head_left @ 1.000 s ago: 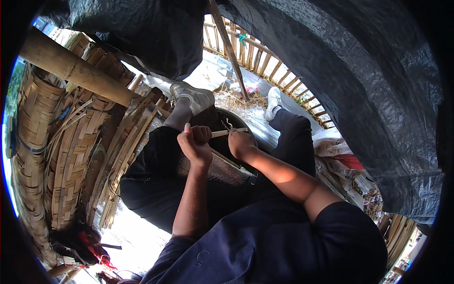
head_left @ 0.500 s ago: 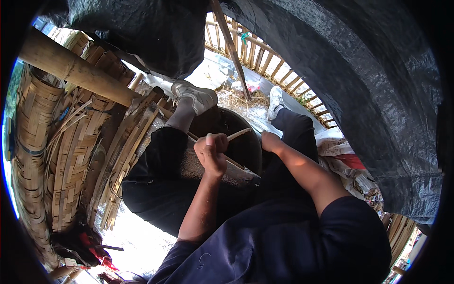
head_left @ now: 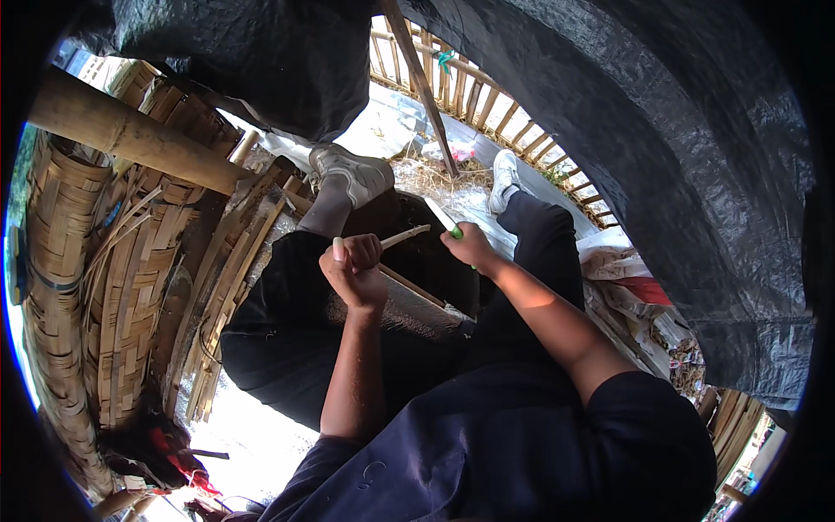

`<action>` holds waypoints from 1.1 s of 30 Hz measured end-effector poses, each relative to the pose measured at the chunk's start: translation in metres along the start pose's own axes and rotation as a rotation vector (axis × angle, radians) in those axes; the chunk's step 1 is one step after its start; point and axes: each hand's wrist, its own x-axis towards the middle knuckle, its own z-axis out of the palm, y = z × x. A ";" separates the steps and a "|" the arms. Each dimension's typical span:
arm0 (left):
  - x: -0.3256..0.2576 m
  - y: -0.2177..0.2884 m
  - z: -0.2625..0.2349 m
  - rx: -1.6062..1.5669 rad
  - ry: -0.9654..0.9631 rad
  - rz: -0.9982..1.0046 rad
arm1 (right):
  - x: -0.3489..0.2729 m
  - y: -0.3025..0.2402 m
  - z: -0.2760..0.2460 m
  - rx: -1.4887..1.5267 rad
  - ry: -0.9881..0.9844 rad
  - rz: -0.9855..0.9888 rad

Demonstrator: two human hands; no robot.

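My left hand (head_left: pixel 355 268) is closed round a pale, thin stick (head_left: pixel 405 235), its tip pointing right and slightly up over a dark round basin (head_left: pixel 435 261). In my right hand (head_left: pixel 471 246) is a knife (head_left: pixel 442 215) with a green handle and a whitish blade aimed up and to the left. Blade and stick are apart, with the knife just beyond the stick's tip. Below my left hand, a rough greyish board or block (head_left: pixel 409 304) lies across my lap at the basin's near side. The far end of the stick inside my fist is hidden.
Rolled woven bamboo mats (head_left: pixel 65 261) and split bamboo strips (head_left: pixel 239 287) stand at the left, under a thick bamboo pole (head_left: pixel 139 130). Black plastic sheeting (head_left: pixel 678 148) hangs at the right and top. A slanted wooden stake (head_left: pixel 422 87) stands before a bamboo fence (head_left: pixel 470 83).
My right hand has moved up and left, bringing the knife into sight. My left hand has shifted slightly left with the stick, which tilts less steeply now.
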 end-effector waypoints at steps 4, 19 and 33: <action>0.002 -0.004 0.003 -0.028 0.015 -0.003 | 0.001 -0.024 0.015 0.131 0.022 -0.006; 0.007 -0.004 -0.010 -0.047 0.086 -0.045 | 0.012 -0.030 0.044 0.023 -0.059 -0.197; 0.010 -0.003 -0.006 -0.092 0.154 -0.008 | 0.007 -0.045 0.042 -0.029 0.064 -0.323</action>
